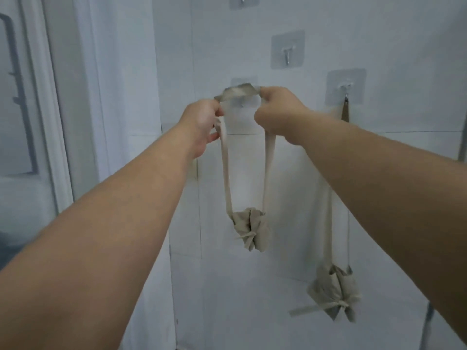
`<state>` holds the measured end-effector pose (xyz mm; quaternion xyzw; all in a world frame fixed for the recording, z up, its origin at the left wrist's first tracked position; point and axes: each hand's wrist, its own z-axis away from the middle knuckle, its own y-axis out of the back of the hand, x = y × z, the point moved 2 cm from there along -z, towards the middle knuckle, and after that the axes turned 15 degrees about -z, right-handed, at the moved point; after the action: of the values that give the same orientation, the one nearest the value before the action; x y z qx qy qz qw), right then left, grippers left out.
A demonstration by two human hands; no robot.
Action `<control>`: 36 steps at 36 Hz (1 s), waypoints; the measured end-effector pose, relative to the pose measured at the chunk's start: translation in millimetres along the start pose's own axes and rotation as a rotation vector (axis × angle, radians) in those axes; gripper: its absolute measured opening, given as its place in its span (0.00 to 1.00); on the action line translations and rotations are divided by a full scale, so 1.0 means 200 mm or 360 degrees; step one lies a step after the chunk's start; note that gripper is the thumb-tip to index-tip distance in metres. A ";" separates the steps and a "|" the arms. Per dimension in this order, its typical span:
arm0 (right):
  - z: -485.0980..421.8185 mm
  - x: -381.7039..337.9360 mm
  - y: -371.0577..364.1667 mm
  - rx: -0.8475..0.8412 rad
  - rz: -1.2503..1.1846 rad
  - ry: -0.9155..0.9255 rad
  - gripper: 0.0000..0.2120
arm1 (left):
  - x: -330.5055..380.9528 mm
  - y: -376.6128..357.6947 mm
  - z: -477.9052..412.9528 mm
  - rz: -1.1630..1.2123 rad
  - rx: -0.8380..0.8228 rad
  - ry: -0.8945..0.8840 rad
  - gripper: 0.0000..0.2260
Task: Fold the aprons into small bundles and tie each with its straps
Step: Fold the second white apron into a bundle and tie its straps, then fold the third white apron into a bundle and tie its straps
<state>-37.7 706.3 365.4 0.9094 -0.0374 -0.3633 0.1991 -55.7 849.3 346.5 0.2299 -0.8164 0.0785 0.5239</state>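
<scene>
A beige apron bundle (251, 229), tied with its straps, hangs from a long beige neck loop (237, 90). My left hand (202, 122) and my right hand (278, 114) each grip that loop at its top, holding it spread in front of a small wall hook (242, 105). Whether the loop touches the hook is unclear. A second tied bundle (333, 291) hangs lower right by its own strap from another adhesive hook (345, 89).
White tiled wall ahead carries more clear adhesive hooks, one bare (288, 50) above my hands and another at the top edge (243, 0). A white frame with a glass panel (22, 97) stands to the left.
</scene>
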 end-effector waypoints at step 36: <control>1.20 0.46 0.65 0.0717 0.0030 -0.0620 0.08 | -0.16 -0.91 0.79 -0.0103 -0.0882 -0.0405 0.13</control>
<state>-123.2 487.9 198.9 0.8434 -0.1630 -0.5118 -0.0153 -90.5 639.6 228.7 0.1121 -0.8579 -0.1934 0.4625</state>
